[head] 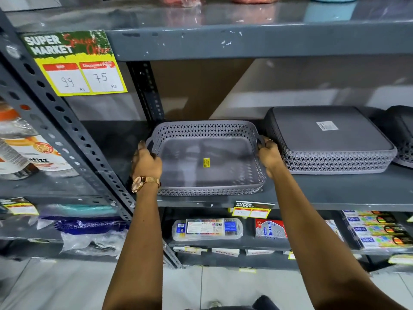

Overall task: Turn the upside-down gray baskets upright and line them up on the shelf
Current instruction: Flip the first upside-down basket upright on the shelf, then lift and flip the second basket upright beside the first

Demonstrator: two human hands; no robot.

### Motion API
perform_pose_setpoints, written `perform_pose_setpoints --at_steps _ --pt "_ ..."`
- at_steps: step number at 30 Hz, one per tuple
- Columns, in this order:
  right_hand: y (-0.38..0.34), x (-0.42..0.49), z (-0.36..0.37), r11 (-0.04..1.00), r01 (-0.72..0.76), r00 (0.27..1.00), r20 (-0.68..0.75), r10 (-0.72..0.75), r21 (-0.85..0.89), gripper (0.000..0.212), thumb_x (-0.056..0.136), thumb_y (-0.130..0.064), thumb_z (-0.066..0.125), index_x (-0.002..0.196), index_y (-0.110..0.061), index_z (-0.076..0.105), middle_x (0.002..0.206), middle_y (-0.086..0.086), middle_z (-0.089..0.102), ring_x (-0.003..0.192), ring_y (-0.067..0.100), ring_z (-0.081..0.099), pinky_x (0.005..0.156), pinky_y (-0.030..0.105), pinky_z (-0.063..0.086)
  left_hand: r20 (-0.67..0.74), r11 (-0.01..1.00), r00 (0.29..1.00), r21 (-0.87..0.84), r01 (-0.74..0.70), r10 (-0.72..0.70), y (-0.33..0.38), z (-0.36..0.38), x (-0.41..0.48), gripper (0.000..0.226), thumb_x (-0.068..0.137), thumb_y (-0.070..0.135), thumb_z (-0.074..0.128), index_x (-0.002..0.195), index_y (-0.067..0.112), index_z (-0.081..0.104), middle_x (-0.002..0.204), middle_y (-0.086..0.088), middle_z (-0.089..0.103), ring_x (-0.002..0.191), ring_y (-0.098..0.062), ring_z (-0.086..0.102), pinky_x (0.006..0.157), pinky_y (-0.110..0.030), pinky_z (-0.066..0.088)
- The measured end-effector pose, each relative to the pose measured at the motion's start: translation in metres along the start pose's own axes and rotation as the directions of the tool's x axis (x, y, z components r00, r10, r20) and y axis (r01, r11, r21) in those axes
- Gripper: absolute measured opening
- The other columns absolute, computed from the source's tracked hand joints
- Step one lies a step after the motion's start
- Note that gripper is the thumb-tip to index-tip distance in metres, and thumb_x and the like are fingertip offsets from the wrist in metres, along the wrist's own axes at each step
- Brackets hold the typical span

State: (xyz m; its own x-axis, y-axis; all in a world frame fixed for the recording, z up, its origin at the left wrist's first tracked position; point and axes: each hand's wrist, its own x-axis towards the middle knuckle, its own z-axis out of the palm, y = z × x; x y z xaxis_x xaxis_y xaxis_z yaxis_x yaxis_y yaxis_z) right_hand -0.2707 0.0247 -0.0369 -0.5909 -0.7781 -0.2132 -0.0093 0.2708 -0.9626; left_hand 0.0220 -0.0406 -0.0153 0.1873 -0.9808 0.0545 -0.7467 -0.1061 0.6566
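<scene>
1. You had the upright gray basket (207,157) between both hands on the middle shelf (324,193), open side up, with a small yellow sticker (206,162) showing on its floor. It sat toward the left end of that shelf, close to the perforated upright post (146,92).

2. Your left hand (146,163) was closed around the basket's left handle, fingers curled over the rim, a gold wristwatch (143,183) on that wrist. Your right hand (269,153) was closed on the right handle the same way. An even grip at both ends suited a wide, shallow lattice basket, which I judged would flex if held by one side.

3. The step looked like seating this one squarely. Its near edge lay close to the shelf lip, so a push toward the far side would have kept it from overhanging.

4. Just to the right, the upside-down gray basket (328,139) lay with its flat base and white label (326,125) up, very near your right knuckles. Sliding the upright one left first would have given room to lift and flip the next.

5. A third inverted basket (402,135) was cut off at the right edge, so at least two appeared left to turn.

6. Keeping the long sides parallel to the shelf front would have made the row line up.
</scene>
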Motion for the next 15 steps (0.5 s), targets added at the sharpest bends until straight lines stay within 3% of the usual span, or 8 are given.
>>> perform_pose_setpoints --at_steps 4,8,10,12,13,15 --pt "0.001 0.0 -0.002 1.0 -0.009 1.0 -0.009 0.008 -0.024 0.053 0.09 0.002 0.04 0.141 -0.01 0.043 0.11 0.014 0.06 0.06 0.011 0.045 0.053 0.024 0.038 -0.117 0.962 0.98 0.241 -0.131 0.163 0.014 0.004 -0.002 0.054 0.089 0.015 0.055 0.139 0.002 0.04 0.134 -0.028 0.049 0.125 -0.047 0.045 0.109 -0.057 0.034" --pt "-0.007 0.001 -0.012 0.998 0.028 1.0 -0.006 -0.028 -0.048 0.05 0.091 -0.008 0.046 0.141 -0.01 0.041 0.12 0.019 0.06 0.078 0.019 0.053 0.062 0.027 0.042 -0.1 0.907 0.961 0.366 -0.207 0.259 0.054 0.019 -0.013 0.053 0.087 0.025 0.057 0.134 0.002 0.046 0.134 -0.029 0.05 0.13 -0.044 0.042 0.116 -0.057 0.023" --pt "-0.011 -0.004 -0.023 0.993 0.042 0.999 0.03 -0.039 -0.108 0.048 0.091 -0.005 0.044 0.14 -0.007 0.041 0.125 0.017 0.058 0.097 0.026 0.056 0.08 0.036 0.048 -0.051 0.906 0.952 0.325 -0.271 0.303 0.083 0.033 -0.024 0.053 0.088 0.027 0.057 0.135 0.005 0.047 0.136 -0.026 0.05 0.132 -0.042 0.042 0.117 -0.054 0.023" --pt "-0.015 -0.009 -0.037 0.984 0.097 0.994 0.071 -0.087 -0.151 0.051 0.09 -0.003 0.045 0.141 -0.008 0.042 0.135 0.015 0.054 0.118 0.032 0.053 0.102 0.041 0.043 -0.02 0.909 0.924 0.192 -0.371 0.381 0.113 0.053 -0.041 0.052 0.089 0.025 0.057 0.136 0.006 0.048 0.135 -0.024 0.052 0.129 -0.039 0.044 0.112 -0.048 0.033" --pt "-0.018 -0.009 -0.046 0.98 0.137 0.988 0.095 -0.124 -0.147 0.049 0.09 -0.003 0.046 0.138 -0.007 0.047 0.134 0.014 0.056 0.12 0.03 0.053 0.104 0.038 0.042 -0.009 0.903 0.906 0.091 -0.42 0.423 0.128 0.063 -0.052 0.05 0.089 0.022 0.058 0.136 0.006 0.049 0.133 -0.023 0.054 0.126 -0.039 0.047 0.107 -0.046 0.039" --pt "-0.027 -0.003 -0.077 0.976 0.195 0.976 0.12 -0.183 -0.1 0.039 0.09 0.001 0.046 0.126 -0.004 0.059 0.12 0.012 0.064 0.107 0.023 0.058 0.093 0.029 0.046 0.006 0.875 0.879 -0.109 -0.472 0.476 0.165 0.089 -0.079 0.045 0.09 0.018 0.06 0.133 0.006 0.053 0.13 -0.021 0.058 0.122 -0.038 0.052 0.1 -0.041 0.044"
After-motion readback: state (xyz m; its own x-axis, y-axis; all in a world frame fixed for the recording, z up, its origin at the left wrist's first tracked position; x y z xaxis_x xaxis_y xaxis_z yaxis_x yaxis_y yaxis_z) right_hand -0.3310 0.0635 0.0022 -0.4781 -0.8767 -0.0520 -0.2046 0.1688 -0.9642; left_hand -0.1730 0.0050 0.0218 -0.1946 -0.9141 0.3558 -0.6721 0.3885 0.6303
